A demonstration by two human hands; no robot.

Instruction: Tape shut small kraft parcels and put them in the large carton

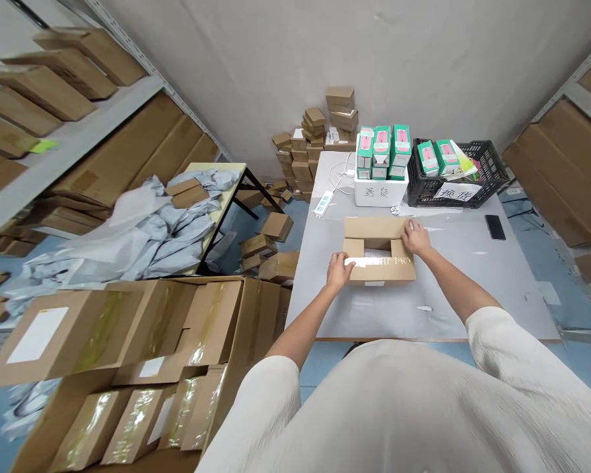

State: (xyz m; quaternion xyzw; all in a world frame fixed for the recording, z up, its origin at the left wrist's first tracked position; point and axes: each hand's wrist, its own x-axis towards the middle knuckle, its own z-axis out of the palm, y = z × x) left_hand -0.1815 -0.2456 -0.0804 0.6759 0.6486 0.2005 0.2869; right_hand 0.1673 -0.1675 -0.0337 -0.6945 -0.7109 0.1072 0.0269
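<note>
On the grey-topped table [320,295] lies a cardboard box [379,270] with its side flaps folded in and a gap between them showing something pale inside. The back flap stands out toward the wall, and shiny tape runs along the front flap. My left hand [339,270] grips the front flap at the box's left corner, thumb on top. At the right, my right hand [415,238] has its fingers on the back flap and right edge of the box.
Behind the box stand a white bin [380,193] with green-and-pink boxes and a black crate [465,190]. A phone [495,227] lies right, a power strip [324,204] left. A large carton [256,315] of taped boxes stands left of the table.
</note>
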